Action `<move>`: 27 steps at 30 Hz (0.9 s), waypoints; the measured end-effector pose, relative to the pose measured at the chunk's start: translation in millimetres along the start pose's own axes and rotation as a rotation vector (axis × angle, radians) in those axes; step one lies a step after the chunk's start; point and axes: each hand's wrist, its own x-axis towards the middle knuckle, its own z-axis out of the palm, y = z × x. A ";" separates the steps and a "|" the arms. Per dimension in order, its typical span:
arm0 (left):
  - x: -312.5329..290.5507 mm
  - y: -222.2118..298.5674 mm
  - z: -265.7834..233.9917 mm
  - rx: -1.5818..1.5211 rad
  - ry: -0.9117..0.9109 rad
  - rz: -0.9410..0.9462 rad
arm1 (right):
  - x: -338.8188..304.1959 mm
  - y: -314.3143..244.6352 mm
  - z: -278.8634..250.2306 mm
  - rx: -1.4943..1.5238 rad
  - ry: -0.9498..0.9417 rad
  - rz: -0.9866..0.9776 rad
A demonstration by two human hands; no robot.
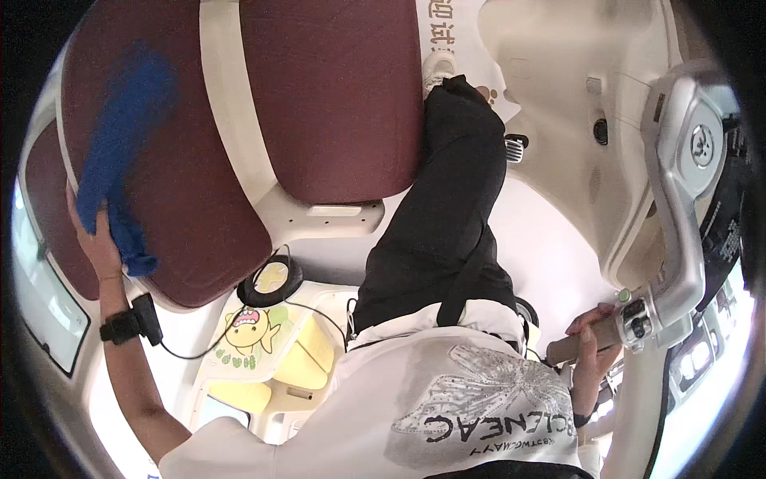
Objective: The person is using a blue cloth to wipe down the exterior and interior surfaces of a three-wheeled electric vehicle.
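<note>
At the left, my left hand [99, 243] grips the near part of a blue cloth [120, 144]. The cloth stretches away across a maroon padded seat [191, 199], its far end blurred, and a loose end hangs beside my fingers. Some of those fingers are hidden by the cloth. On the right, my right hand [589, 351] is closed round the tan grip [562, 350] of a grey handlebar [678, 231]. Small buttons sit on the control block [637, 318] beside that hand.
A second maroon cushion [335, 96] lies beyond a cream divider [235, 96]. A black round object [271, 281] with a cord rests near a yellow-and-white panel [307, 355] bearing a cartoon. My leg [435, 207] extends toward a metal pedal [515, 148]. A window [52, 303] is at far left.
</note>
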 end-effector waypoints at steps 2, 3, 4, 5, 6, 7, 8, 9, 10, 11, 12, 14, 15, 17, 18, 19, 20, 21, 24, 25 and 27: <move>-2.1 -13.4 3.0 0.079 0.025 0.241 | -6.8 -6.9 2.7 0.032 0.081 0.174; -1.9 -9.8 -0.7 0.087 0.011 0.246 | -5.1 -9.6 -0.1 0.092 0.025 0.221; -3.8 -5.4 -1.1 0.104 0.016 0.264 | -3.1 -13.0 -3.7 0.148 -0.028 0.267; -5.5 -3.0 -1.7 0.122 0.022 0.276 | -2.7 -18.3 -6.3 0.095 -0.023 0.297; -7.4 -2.7 -2.6 0.127 0.009 0.269 | 1.4 -22.3 -5.9 0.067 -0.038 0.340; -6.3 1.2 -4.4 0.098 -0.001 0.258 | 2.9 -23.1 -5.4 0.051 -0.047 0.394; -5.4 -1.7 -6.3 0.069 -0.007 0.239 | 7.6 -21.1 -4.9 0.030 -0.059 0.440; -5.6 -13.3 -8.1 0.124 -0.022 0.309 | 8.5 -21.0 -5.2 0.009 -0.067 0.490; -5.6 -27.7 -4.6 0.163 -0.047 0.368 | 8.8 -22.6 -4.5 -0.030 -0.068 0.533; -4.6 -16.8 -1.2 0.177 -0.053 0.356 | 8.2 -21.3 -6.6 -0.050 -0.076 0.575; -9.2 -25.1 -1.9 0.178 -0.047 0.287 | 7.5 -19.7 -10.3 -0.074 -0.087 0.610; -13.2 -17.2 1.8 0.176 -0.036 0.229 | 5.0 -18.2 -17.8 -0.116 -0.103 0.671; -13.3 -16.0 2.2 0.181 -0.045 0.226 | 2.3 -17.5 -23.7 -0.132 -0.108 0.701; -12.1 -16.8 3.2 0.187 -0.069 0.258 | -4.2 -21.5 -29.7 -0.131 -0.098 0.740; -12.9 -17.8 1.2 0.200 -0.075 0.263 | 1.5 -28.3 -25.2 -0.133 -0.102 0.744; -13.6 -18.7 -0.7 0.212 -0.082 0.265 | 7.1 -34.6 -17.7 -0.071 -0.104 0.798; -13.1 -20.3 -1.8 0.221 -0.087 0.271 | 11.5 -40.2 -15.2 -0.010 -0.104 0.852; -12.4 -20.2 -2.8 0.226 -0.094 0.282 | 11.1 -40.8 -13.5 -0.102 -0.126 0.801; -11.1 -23.3 -5.0 0.249 -0.112 0.308 | 14.7 -56.8 0.0 0.049 -0.114 0.739; -12.3 -24.1 -9.2 0.264 -0.113 0.310 | 17.6 -55.8 1.8 -0.024 -0.139 0.740; -15.5 -27.7 -8.9 0.255 -0.137 0.279 | 8.6 -44.3 -5.6 0.020 -0.131 0.746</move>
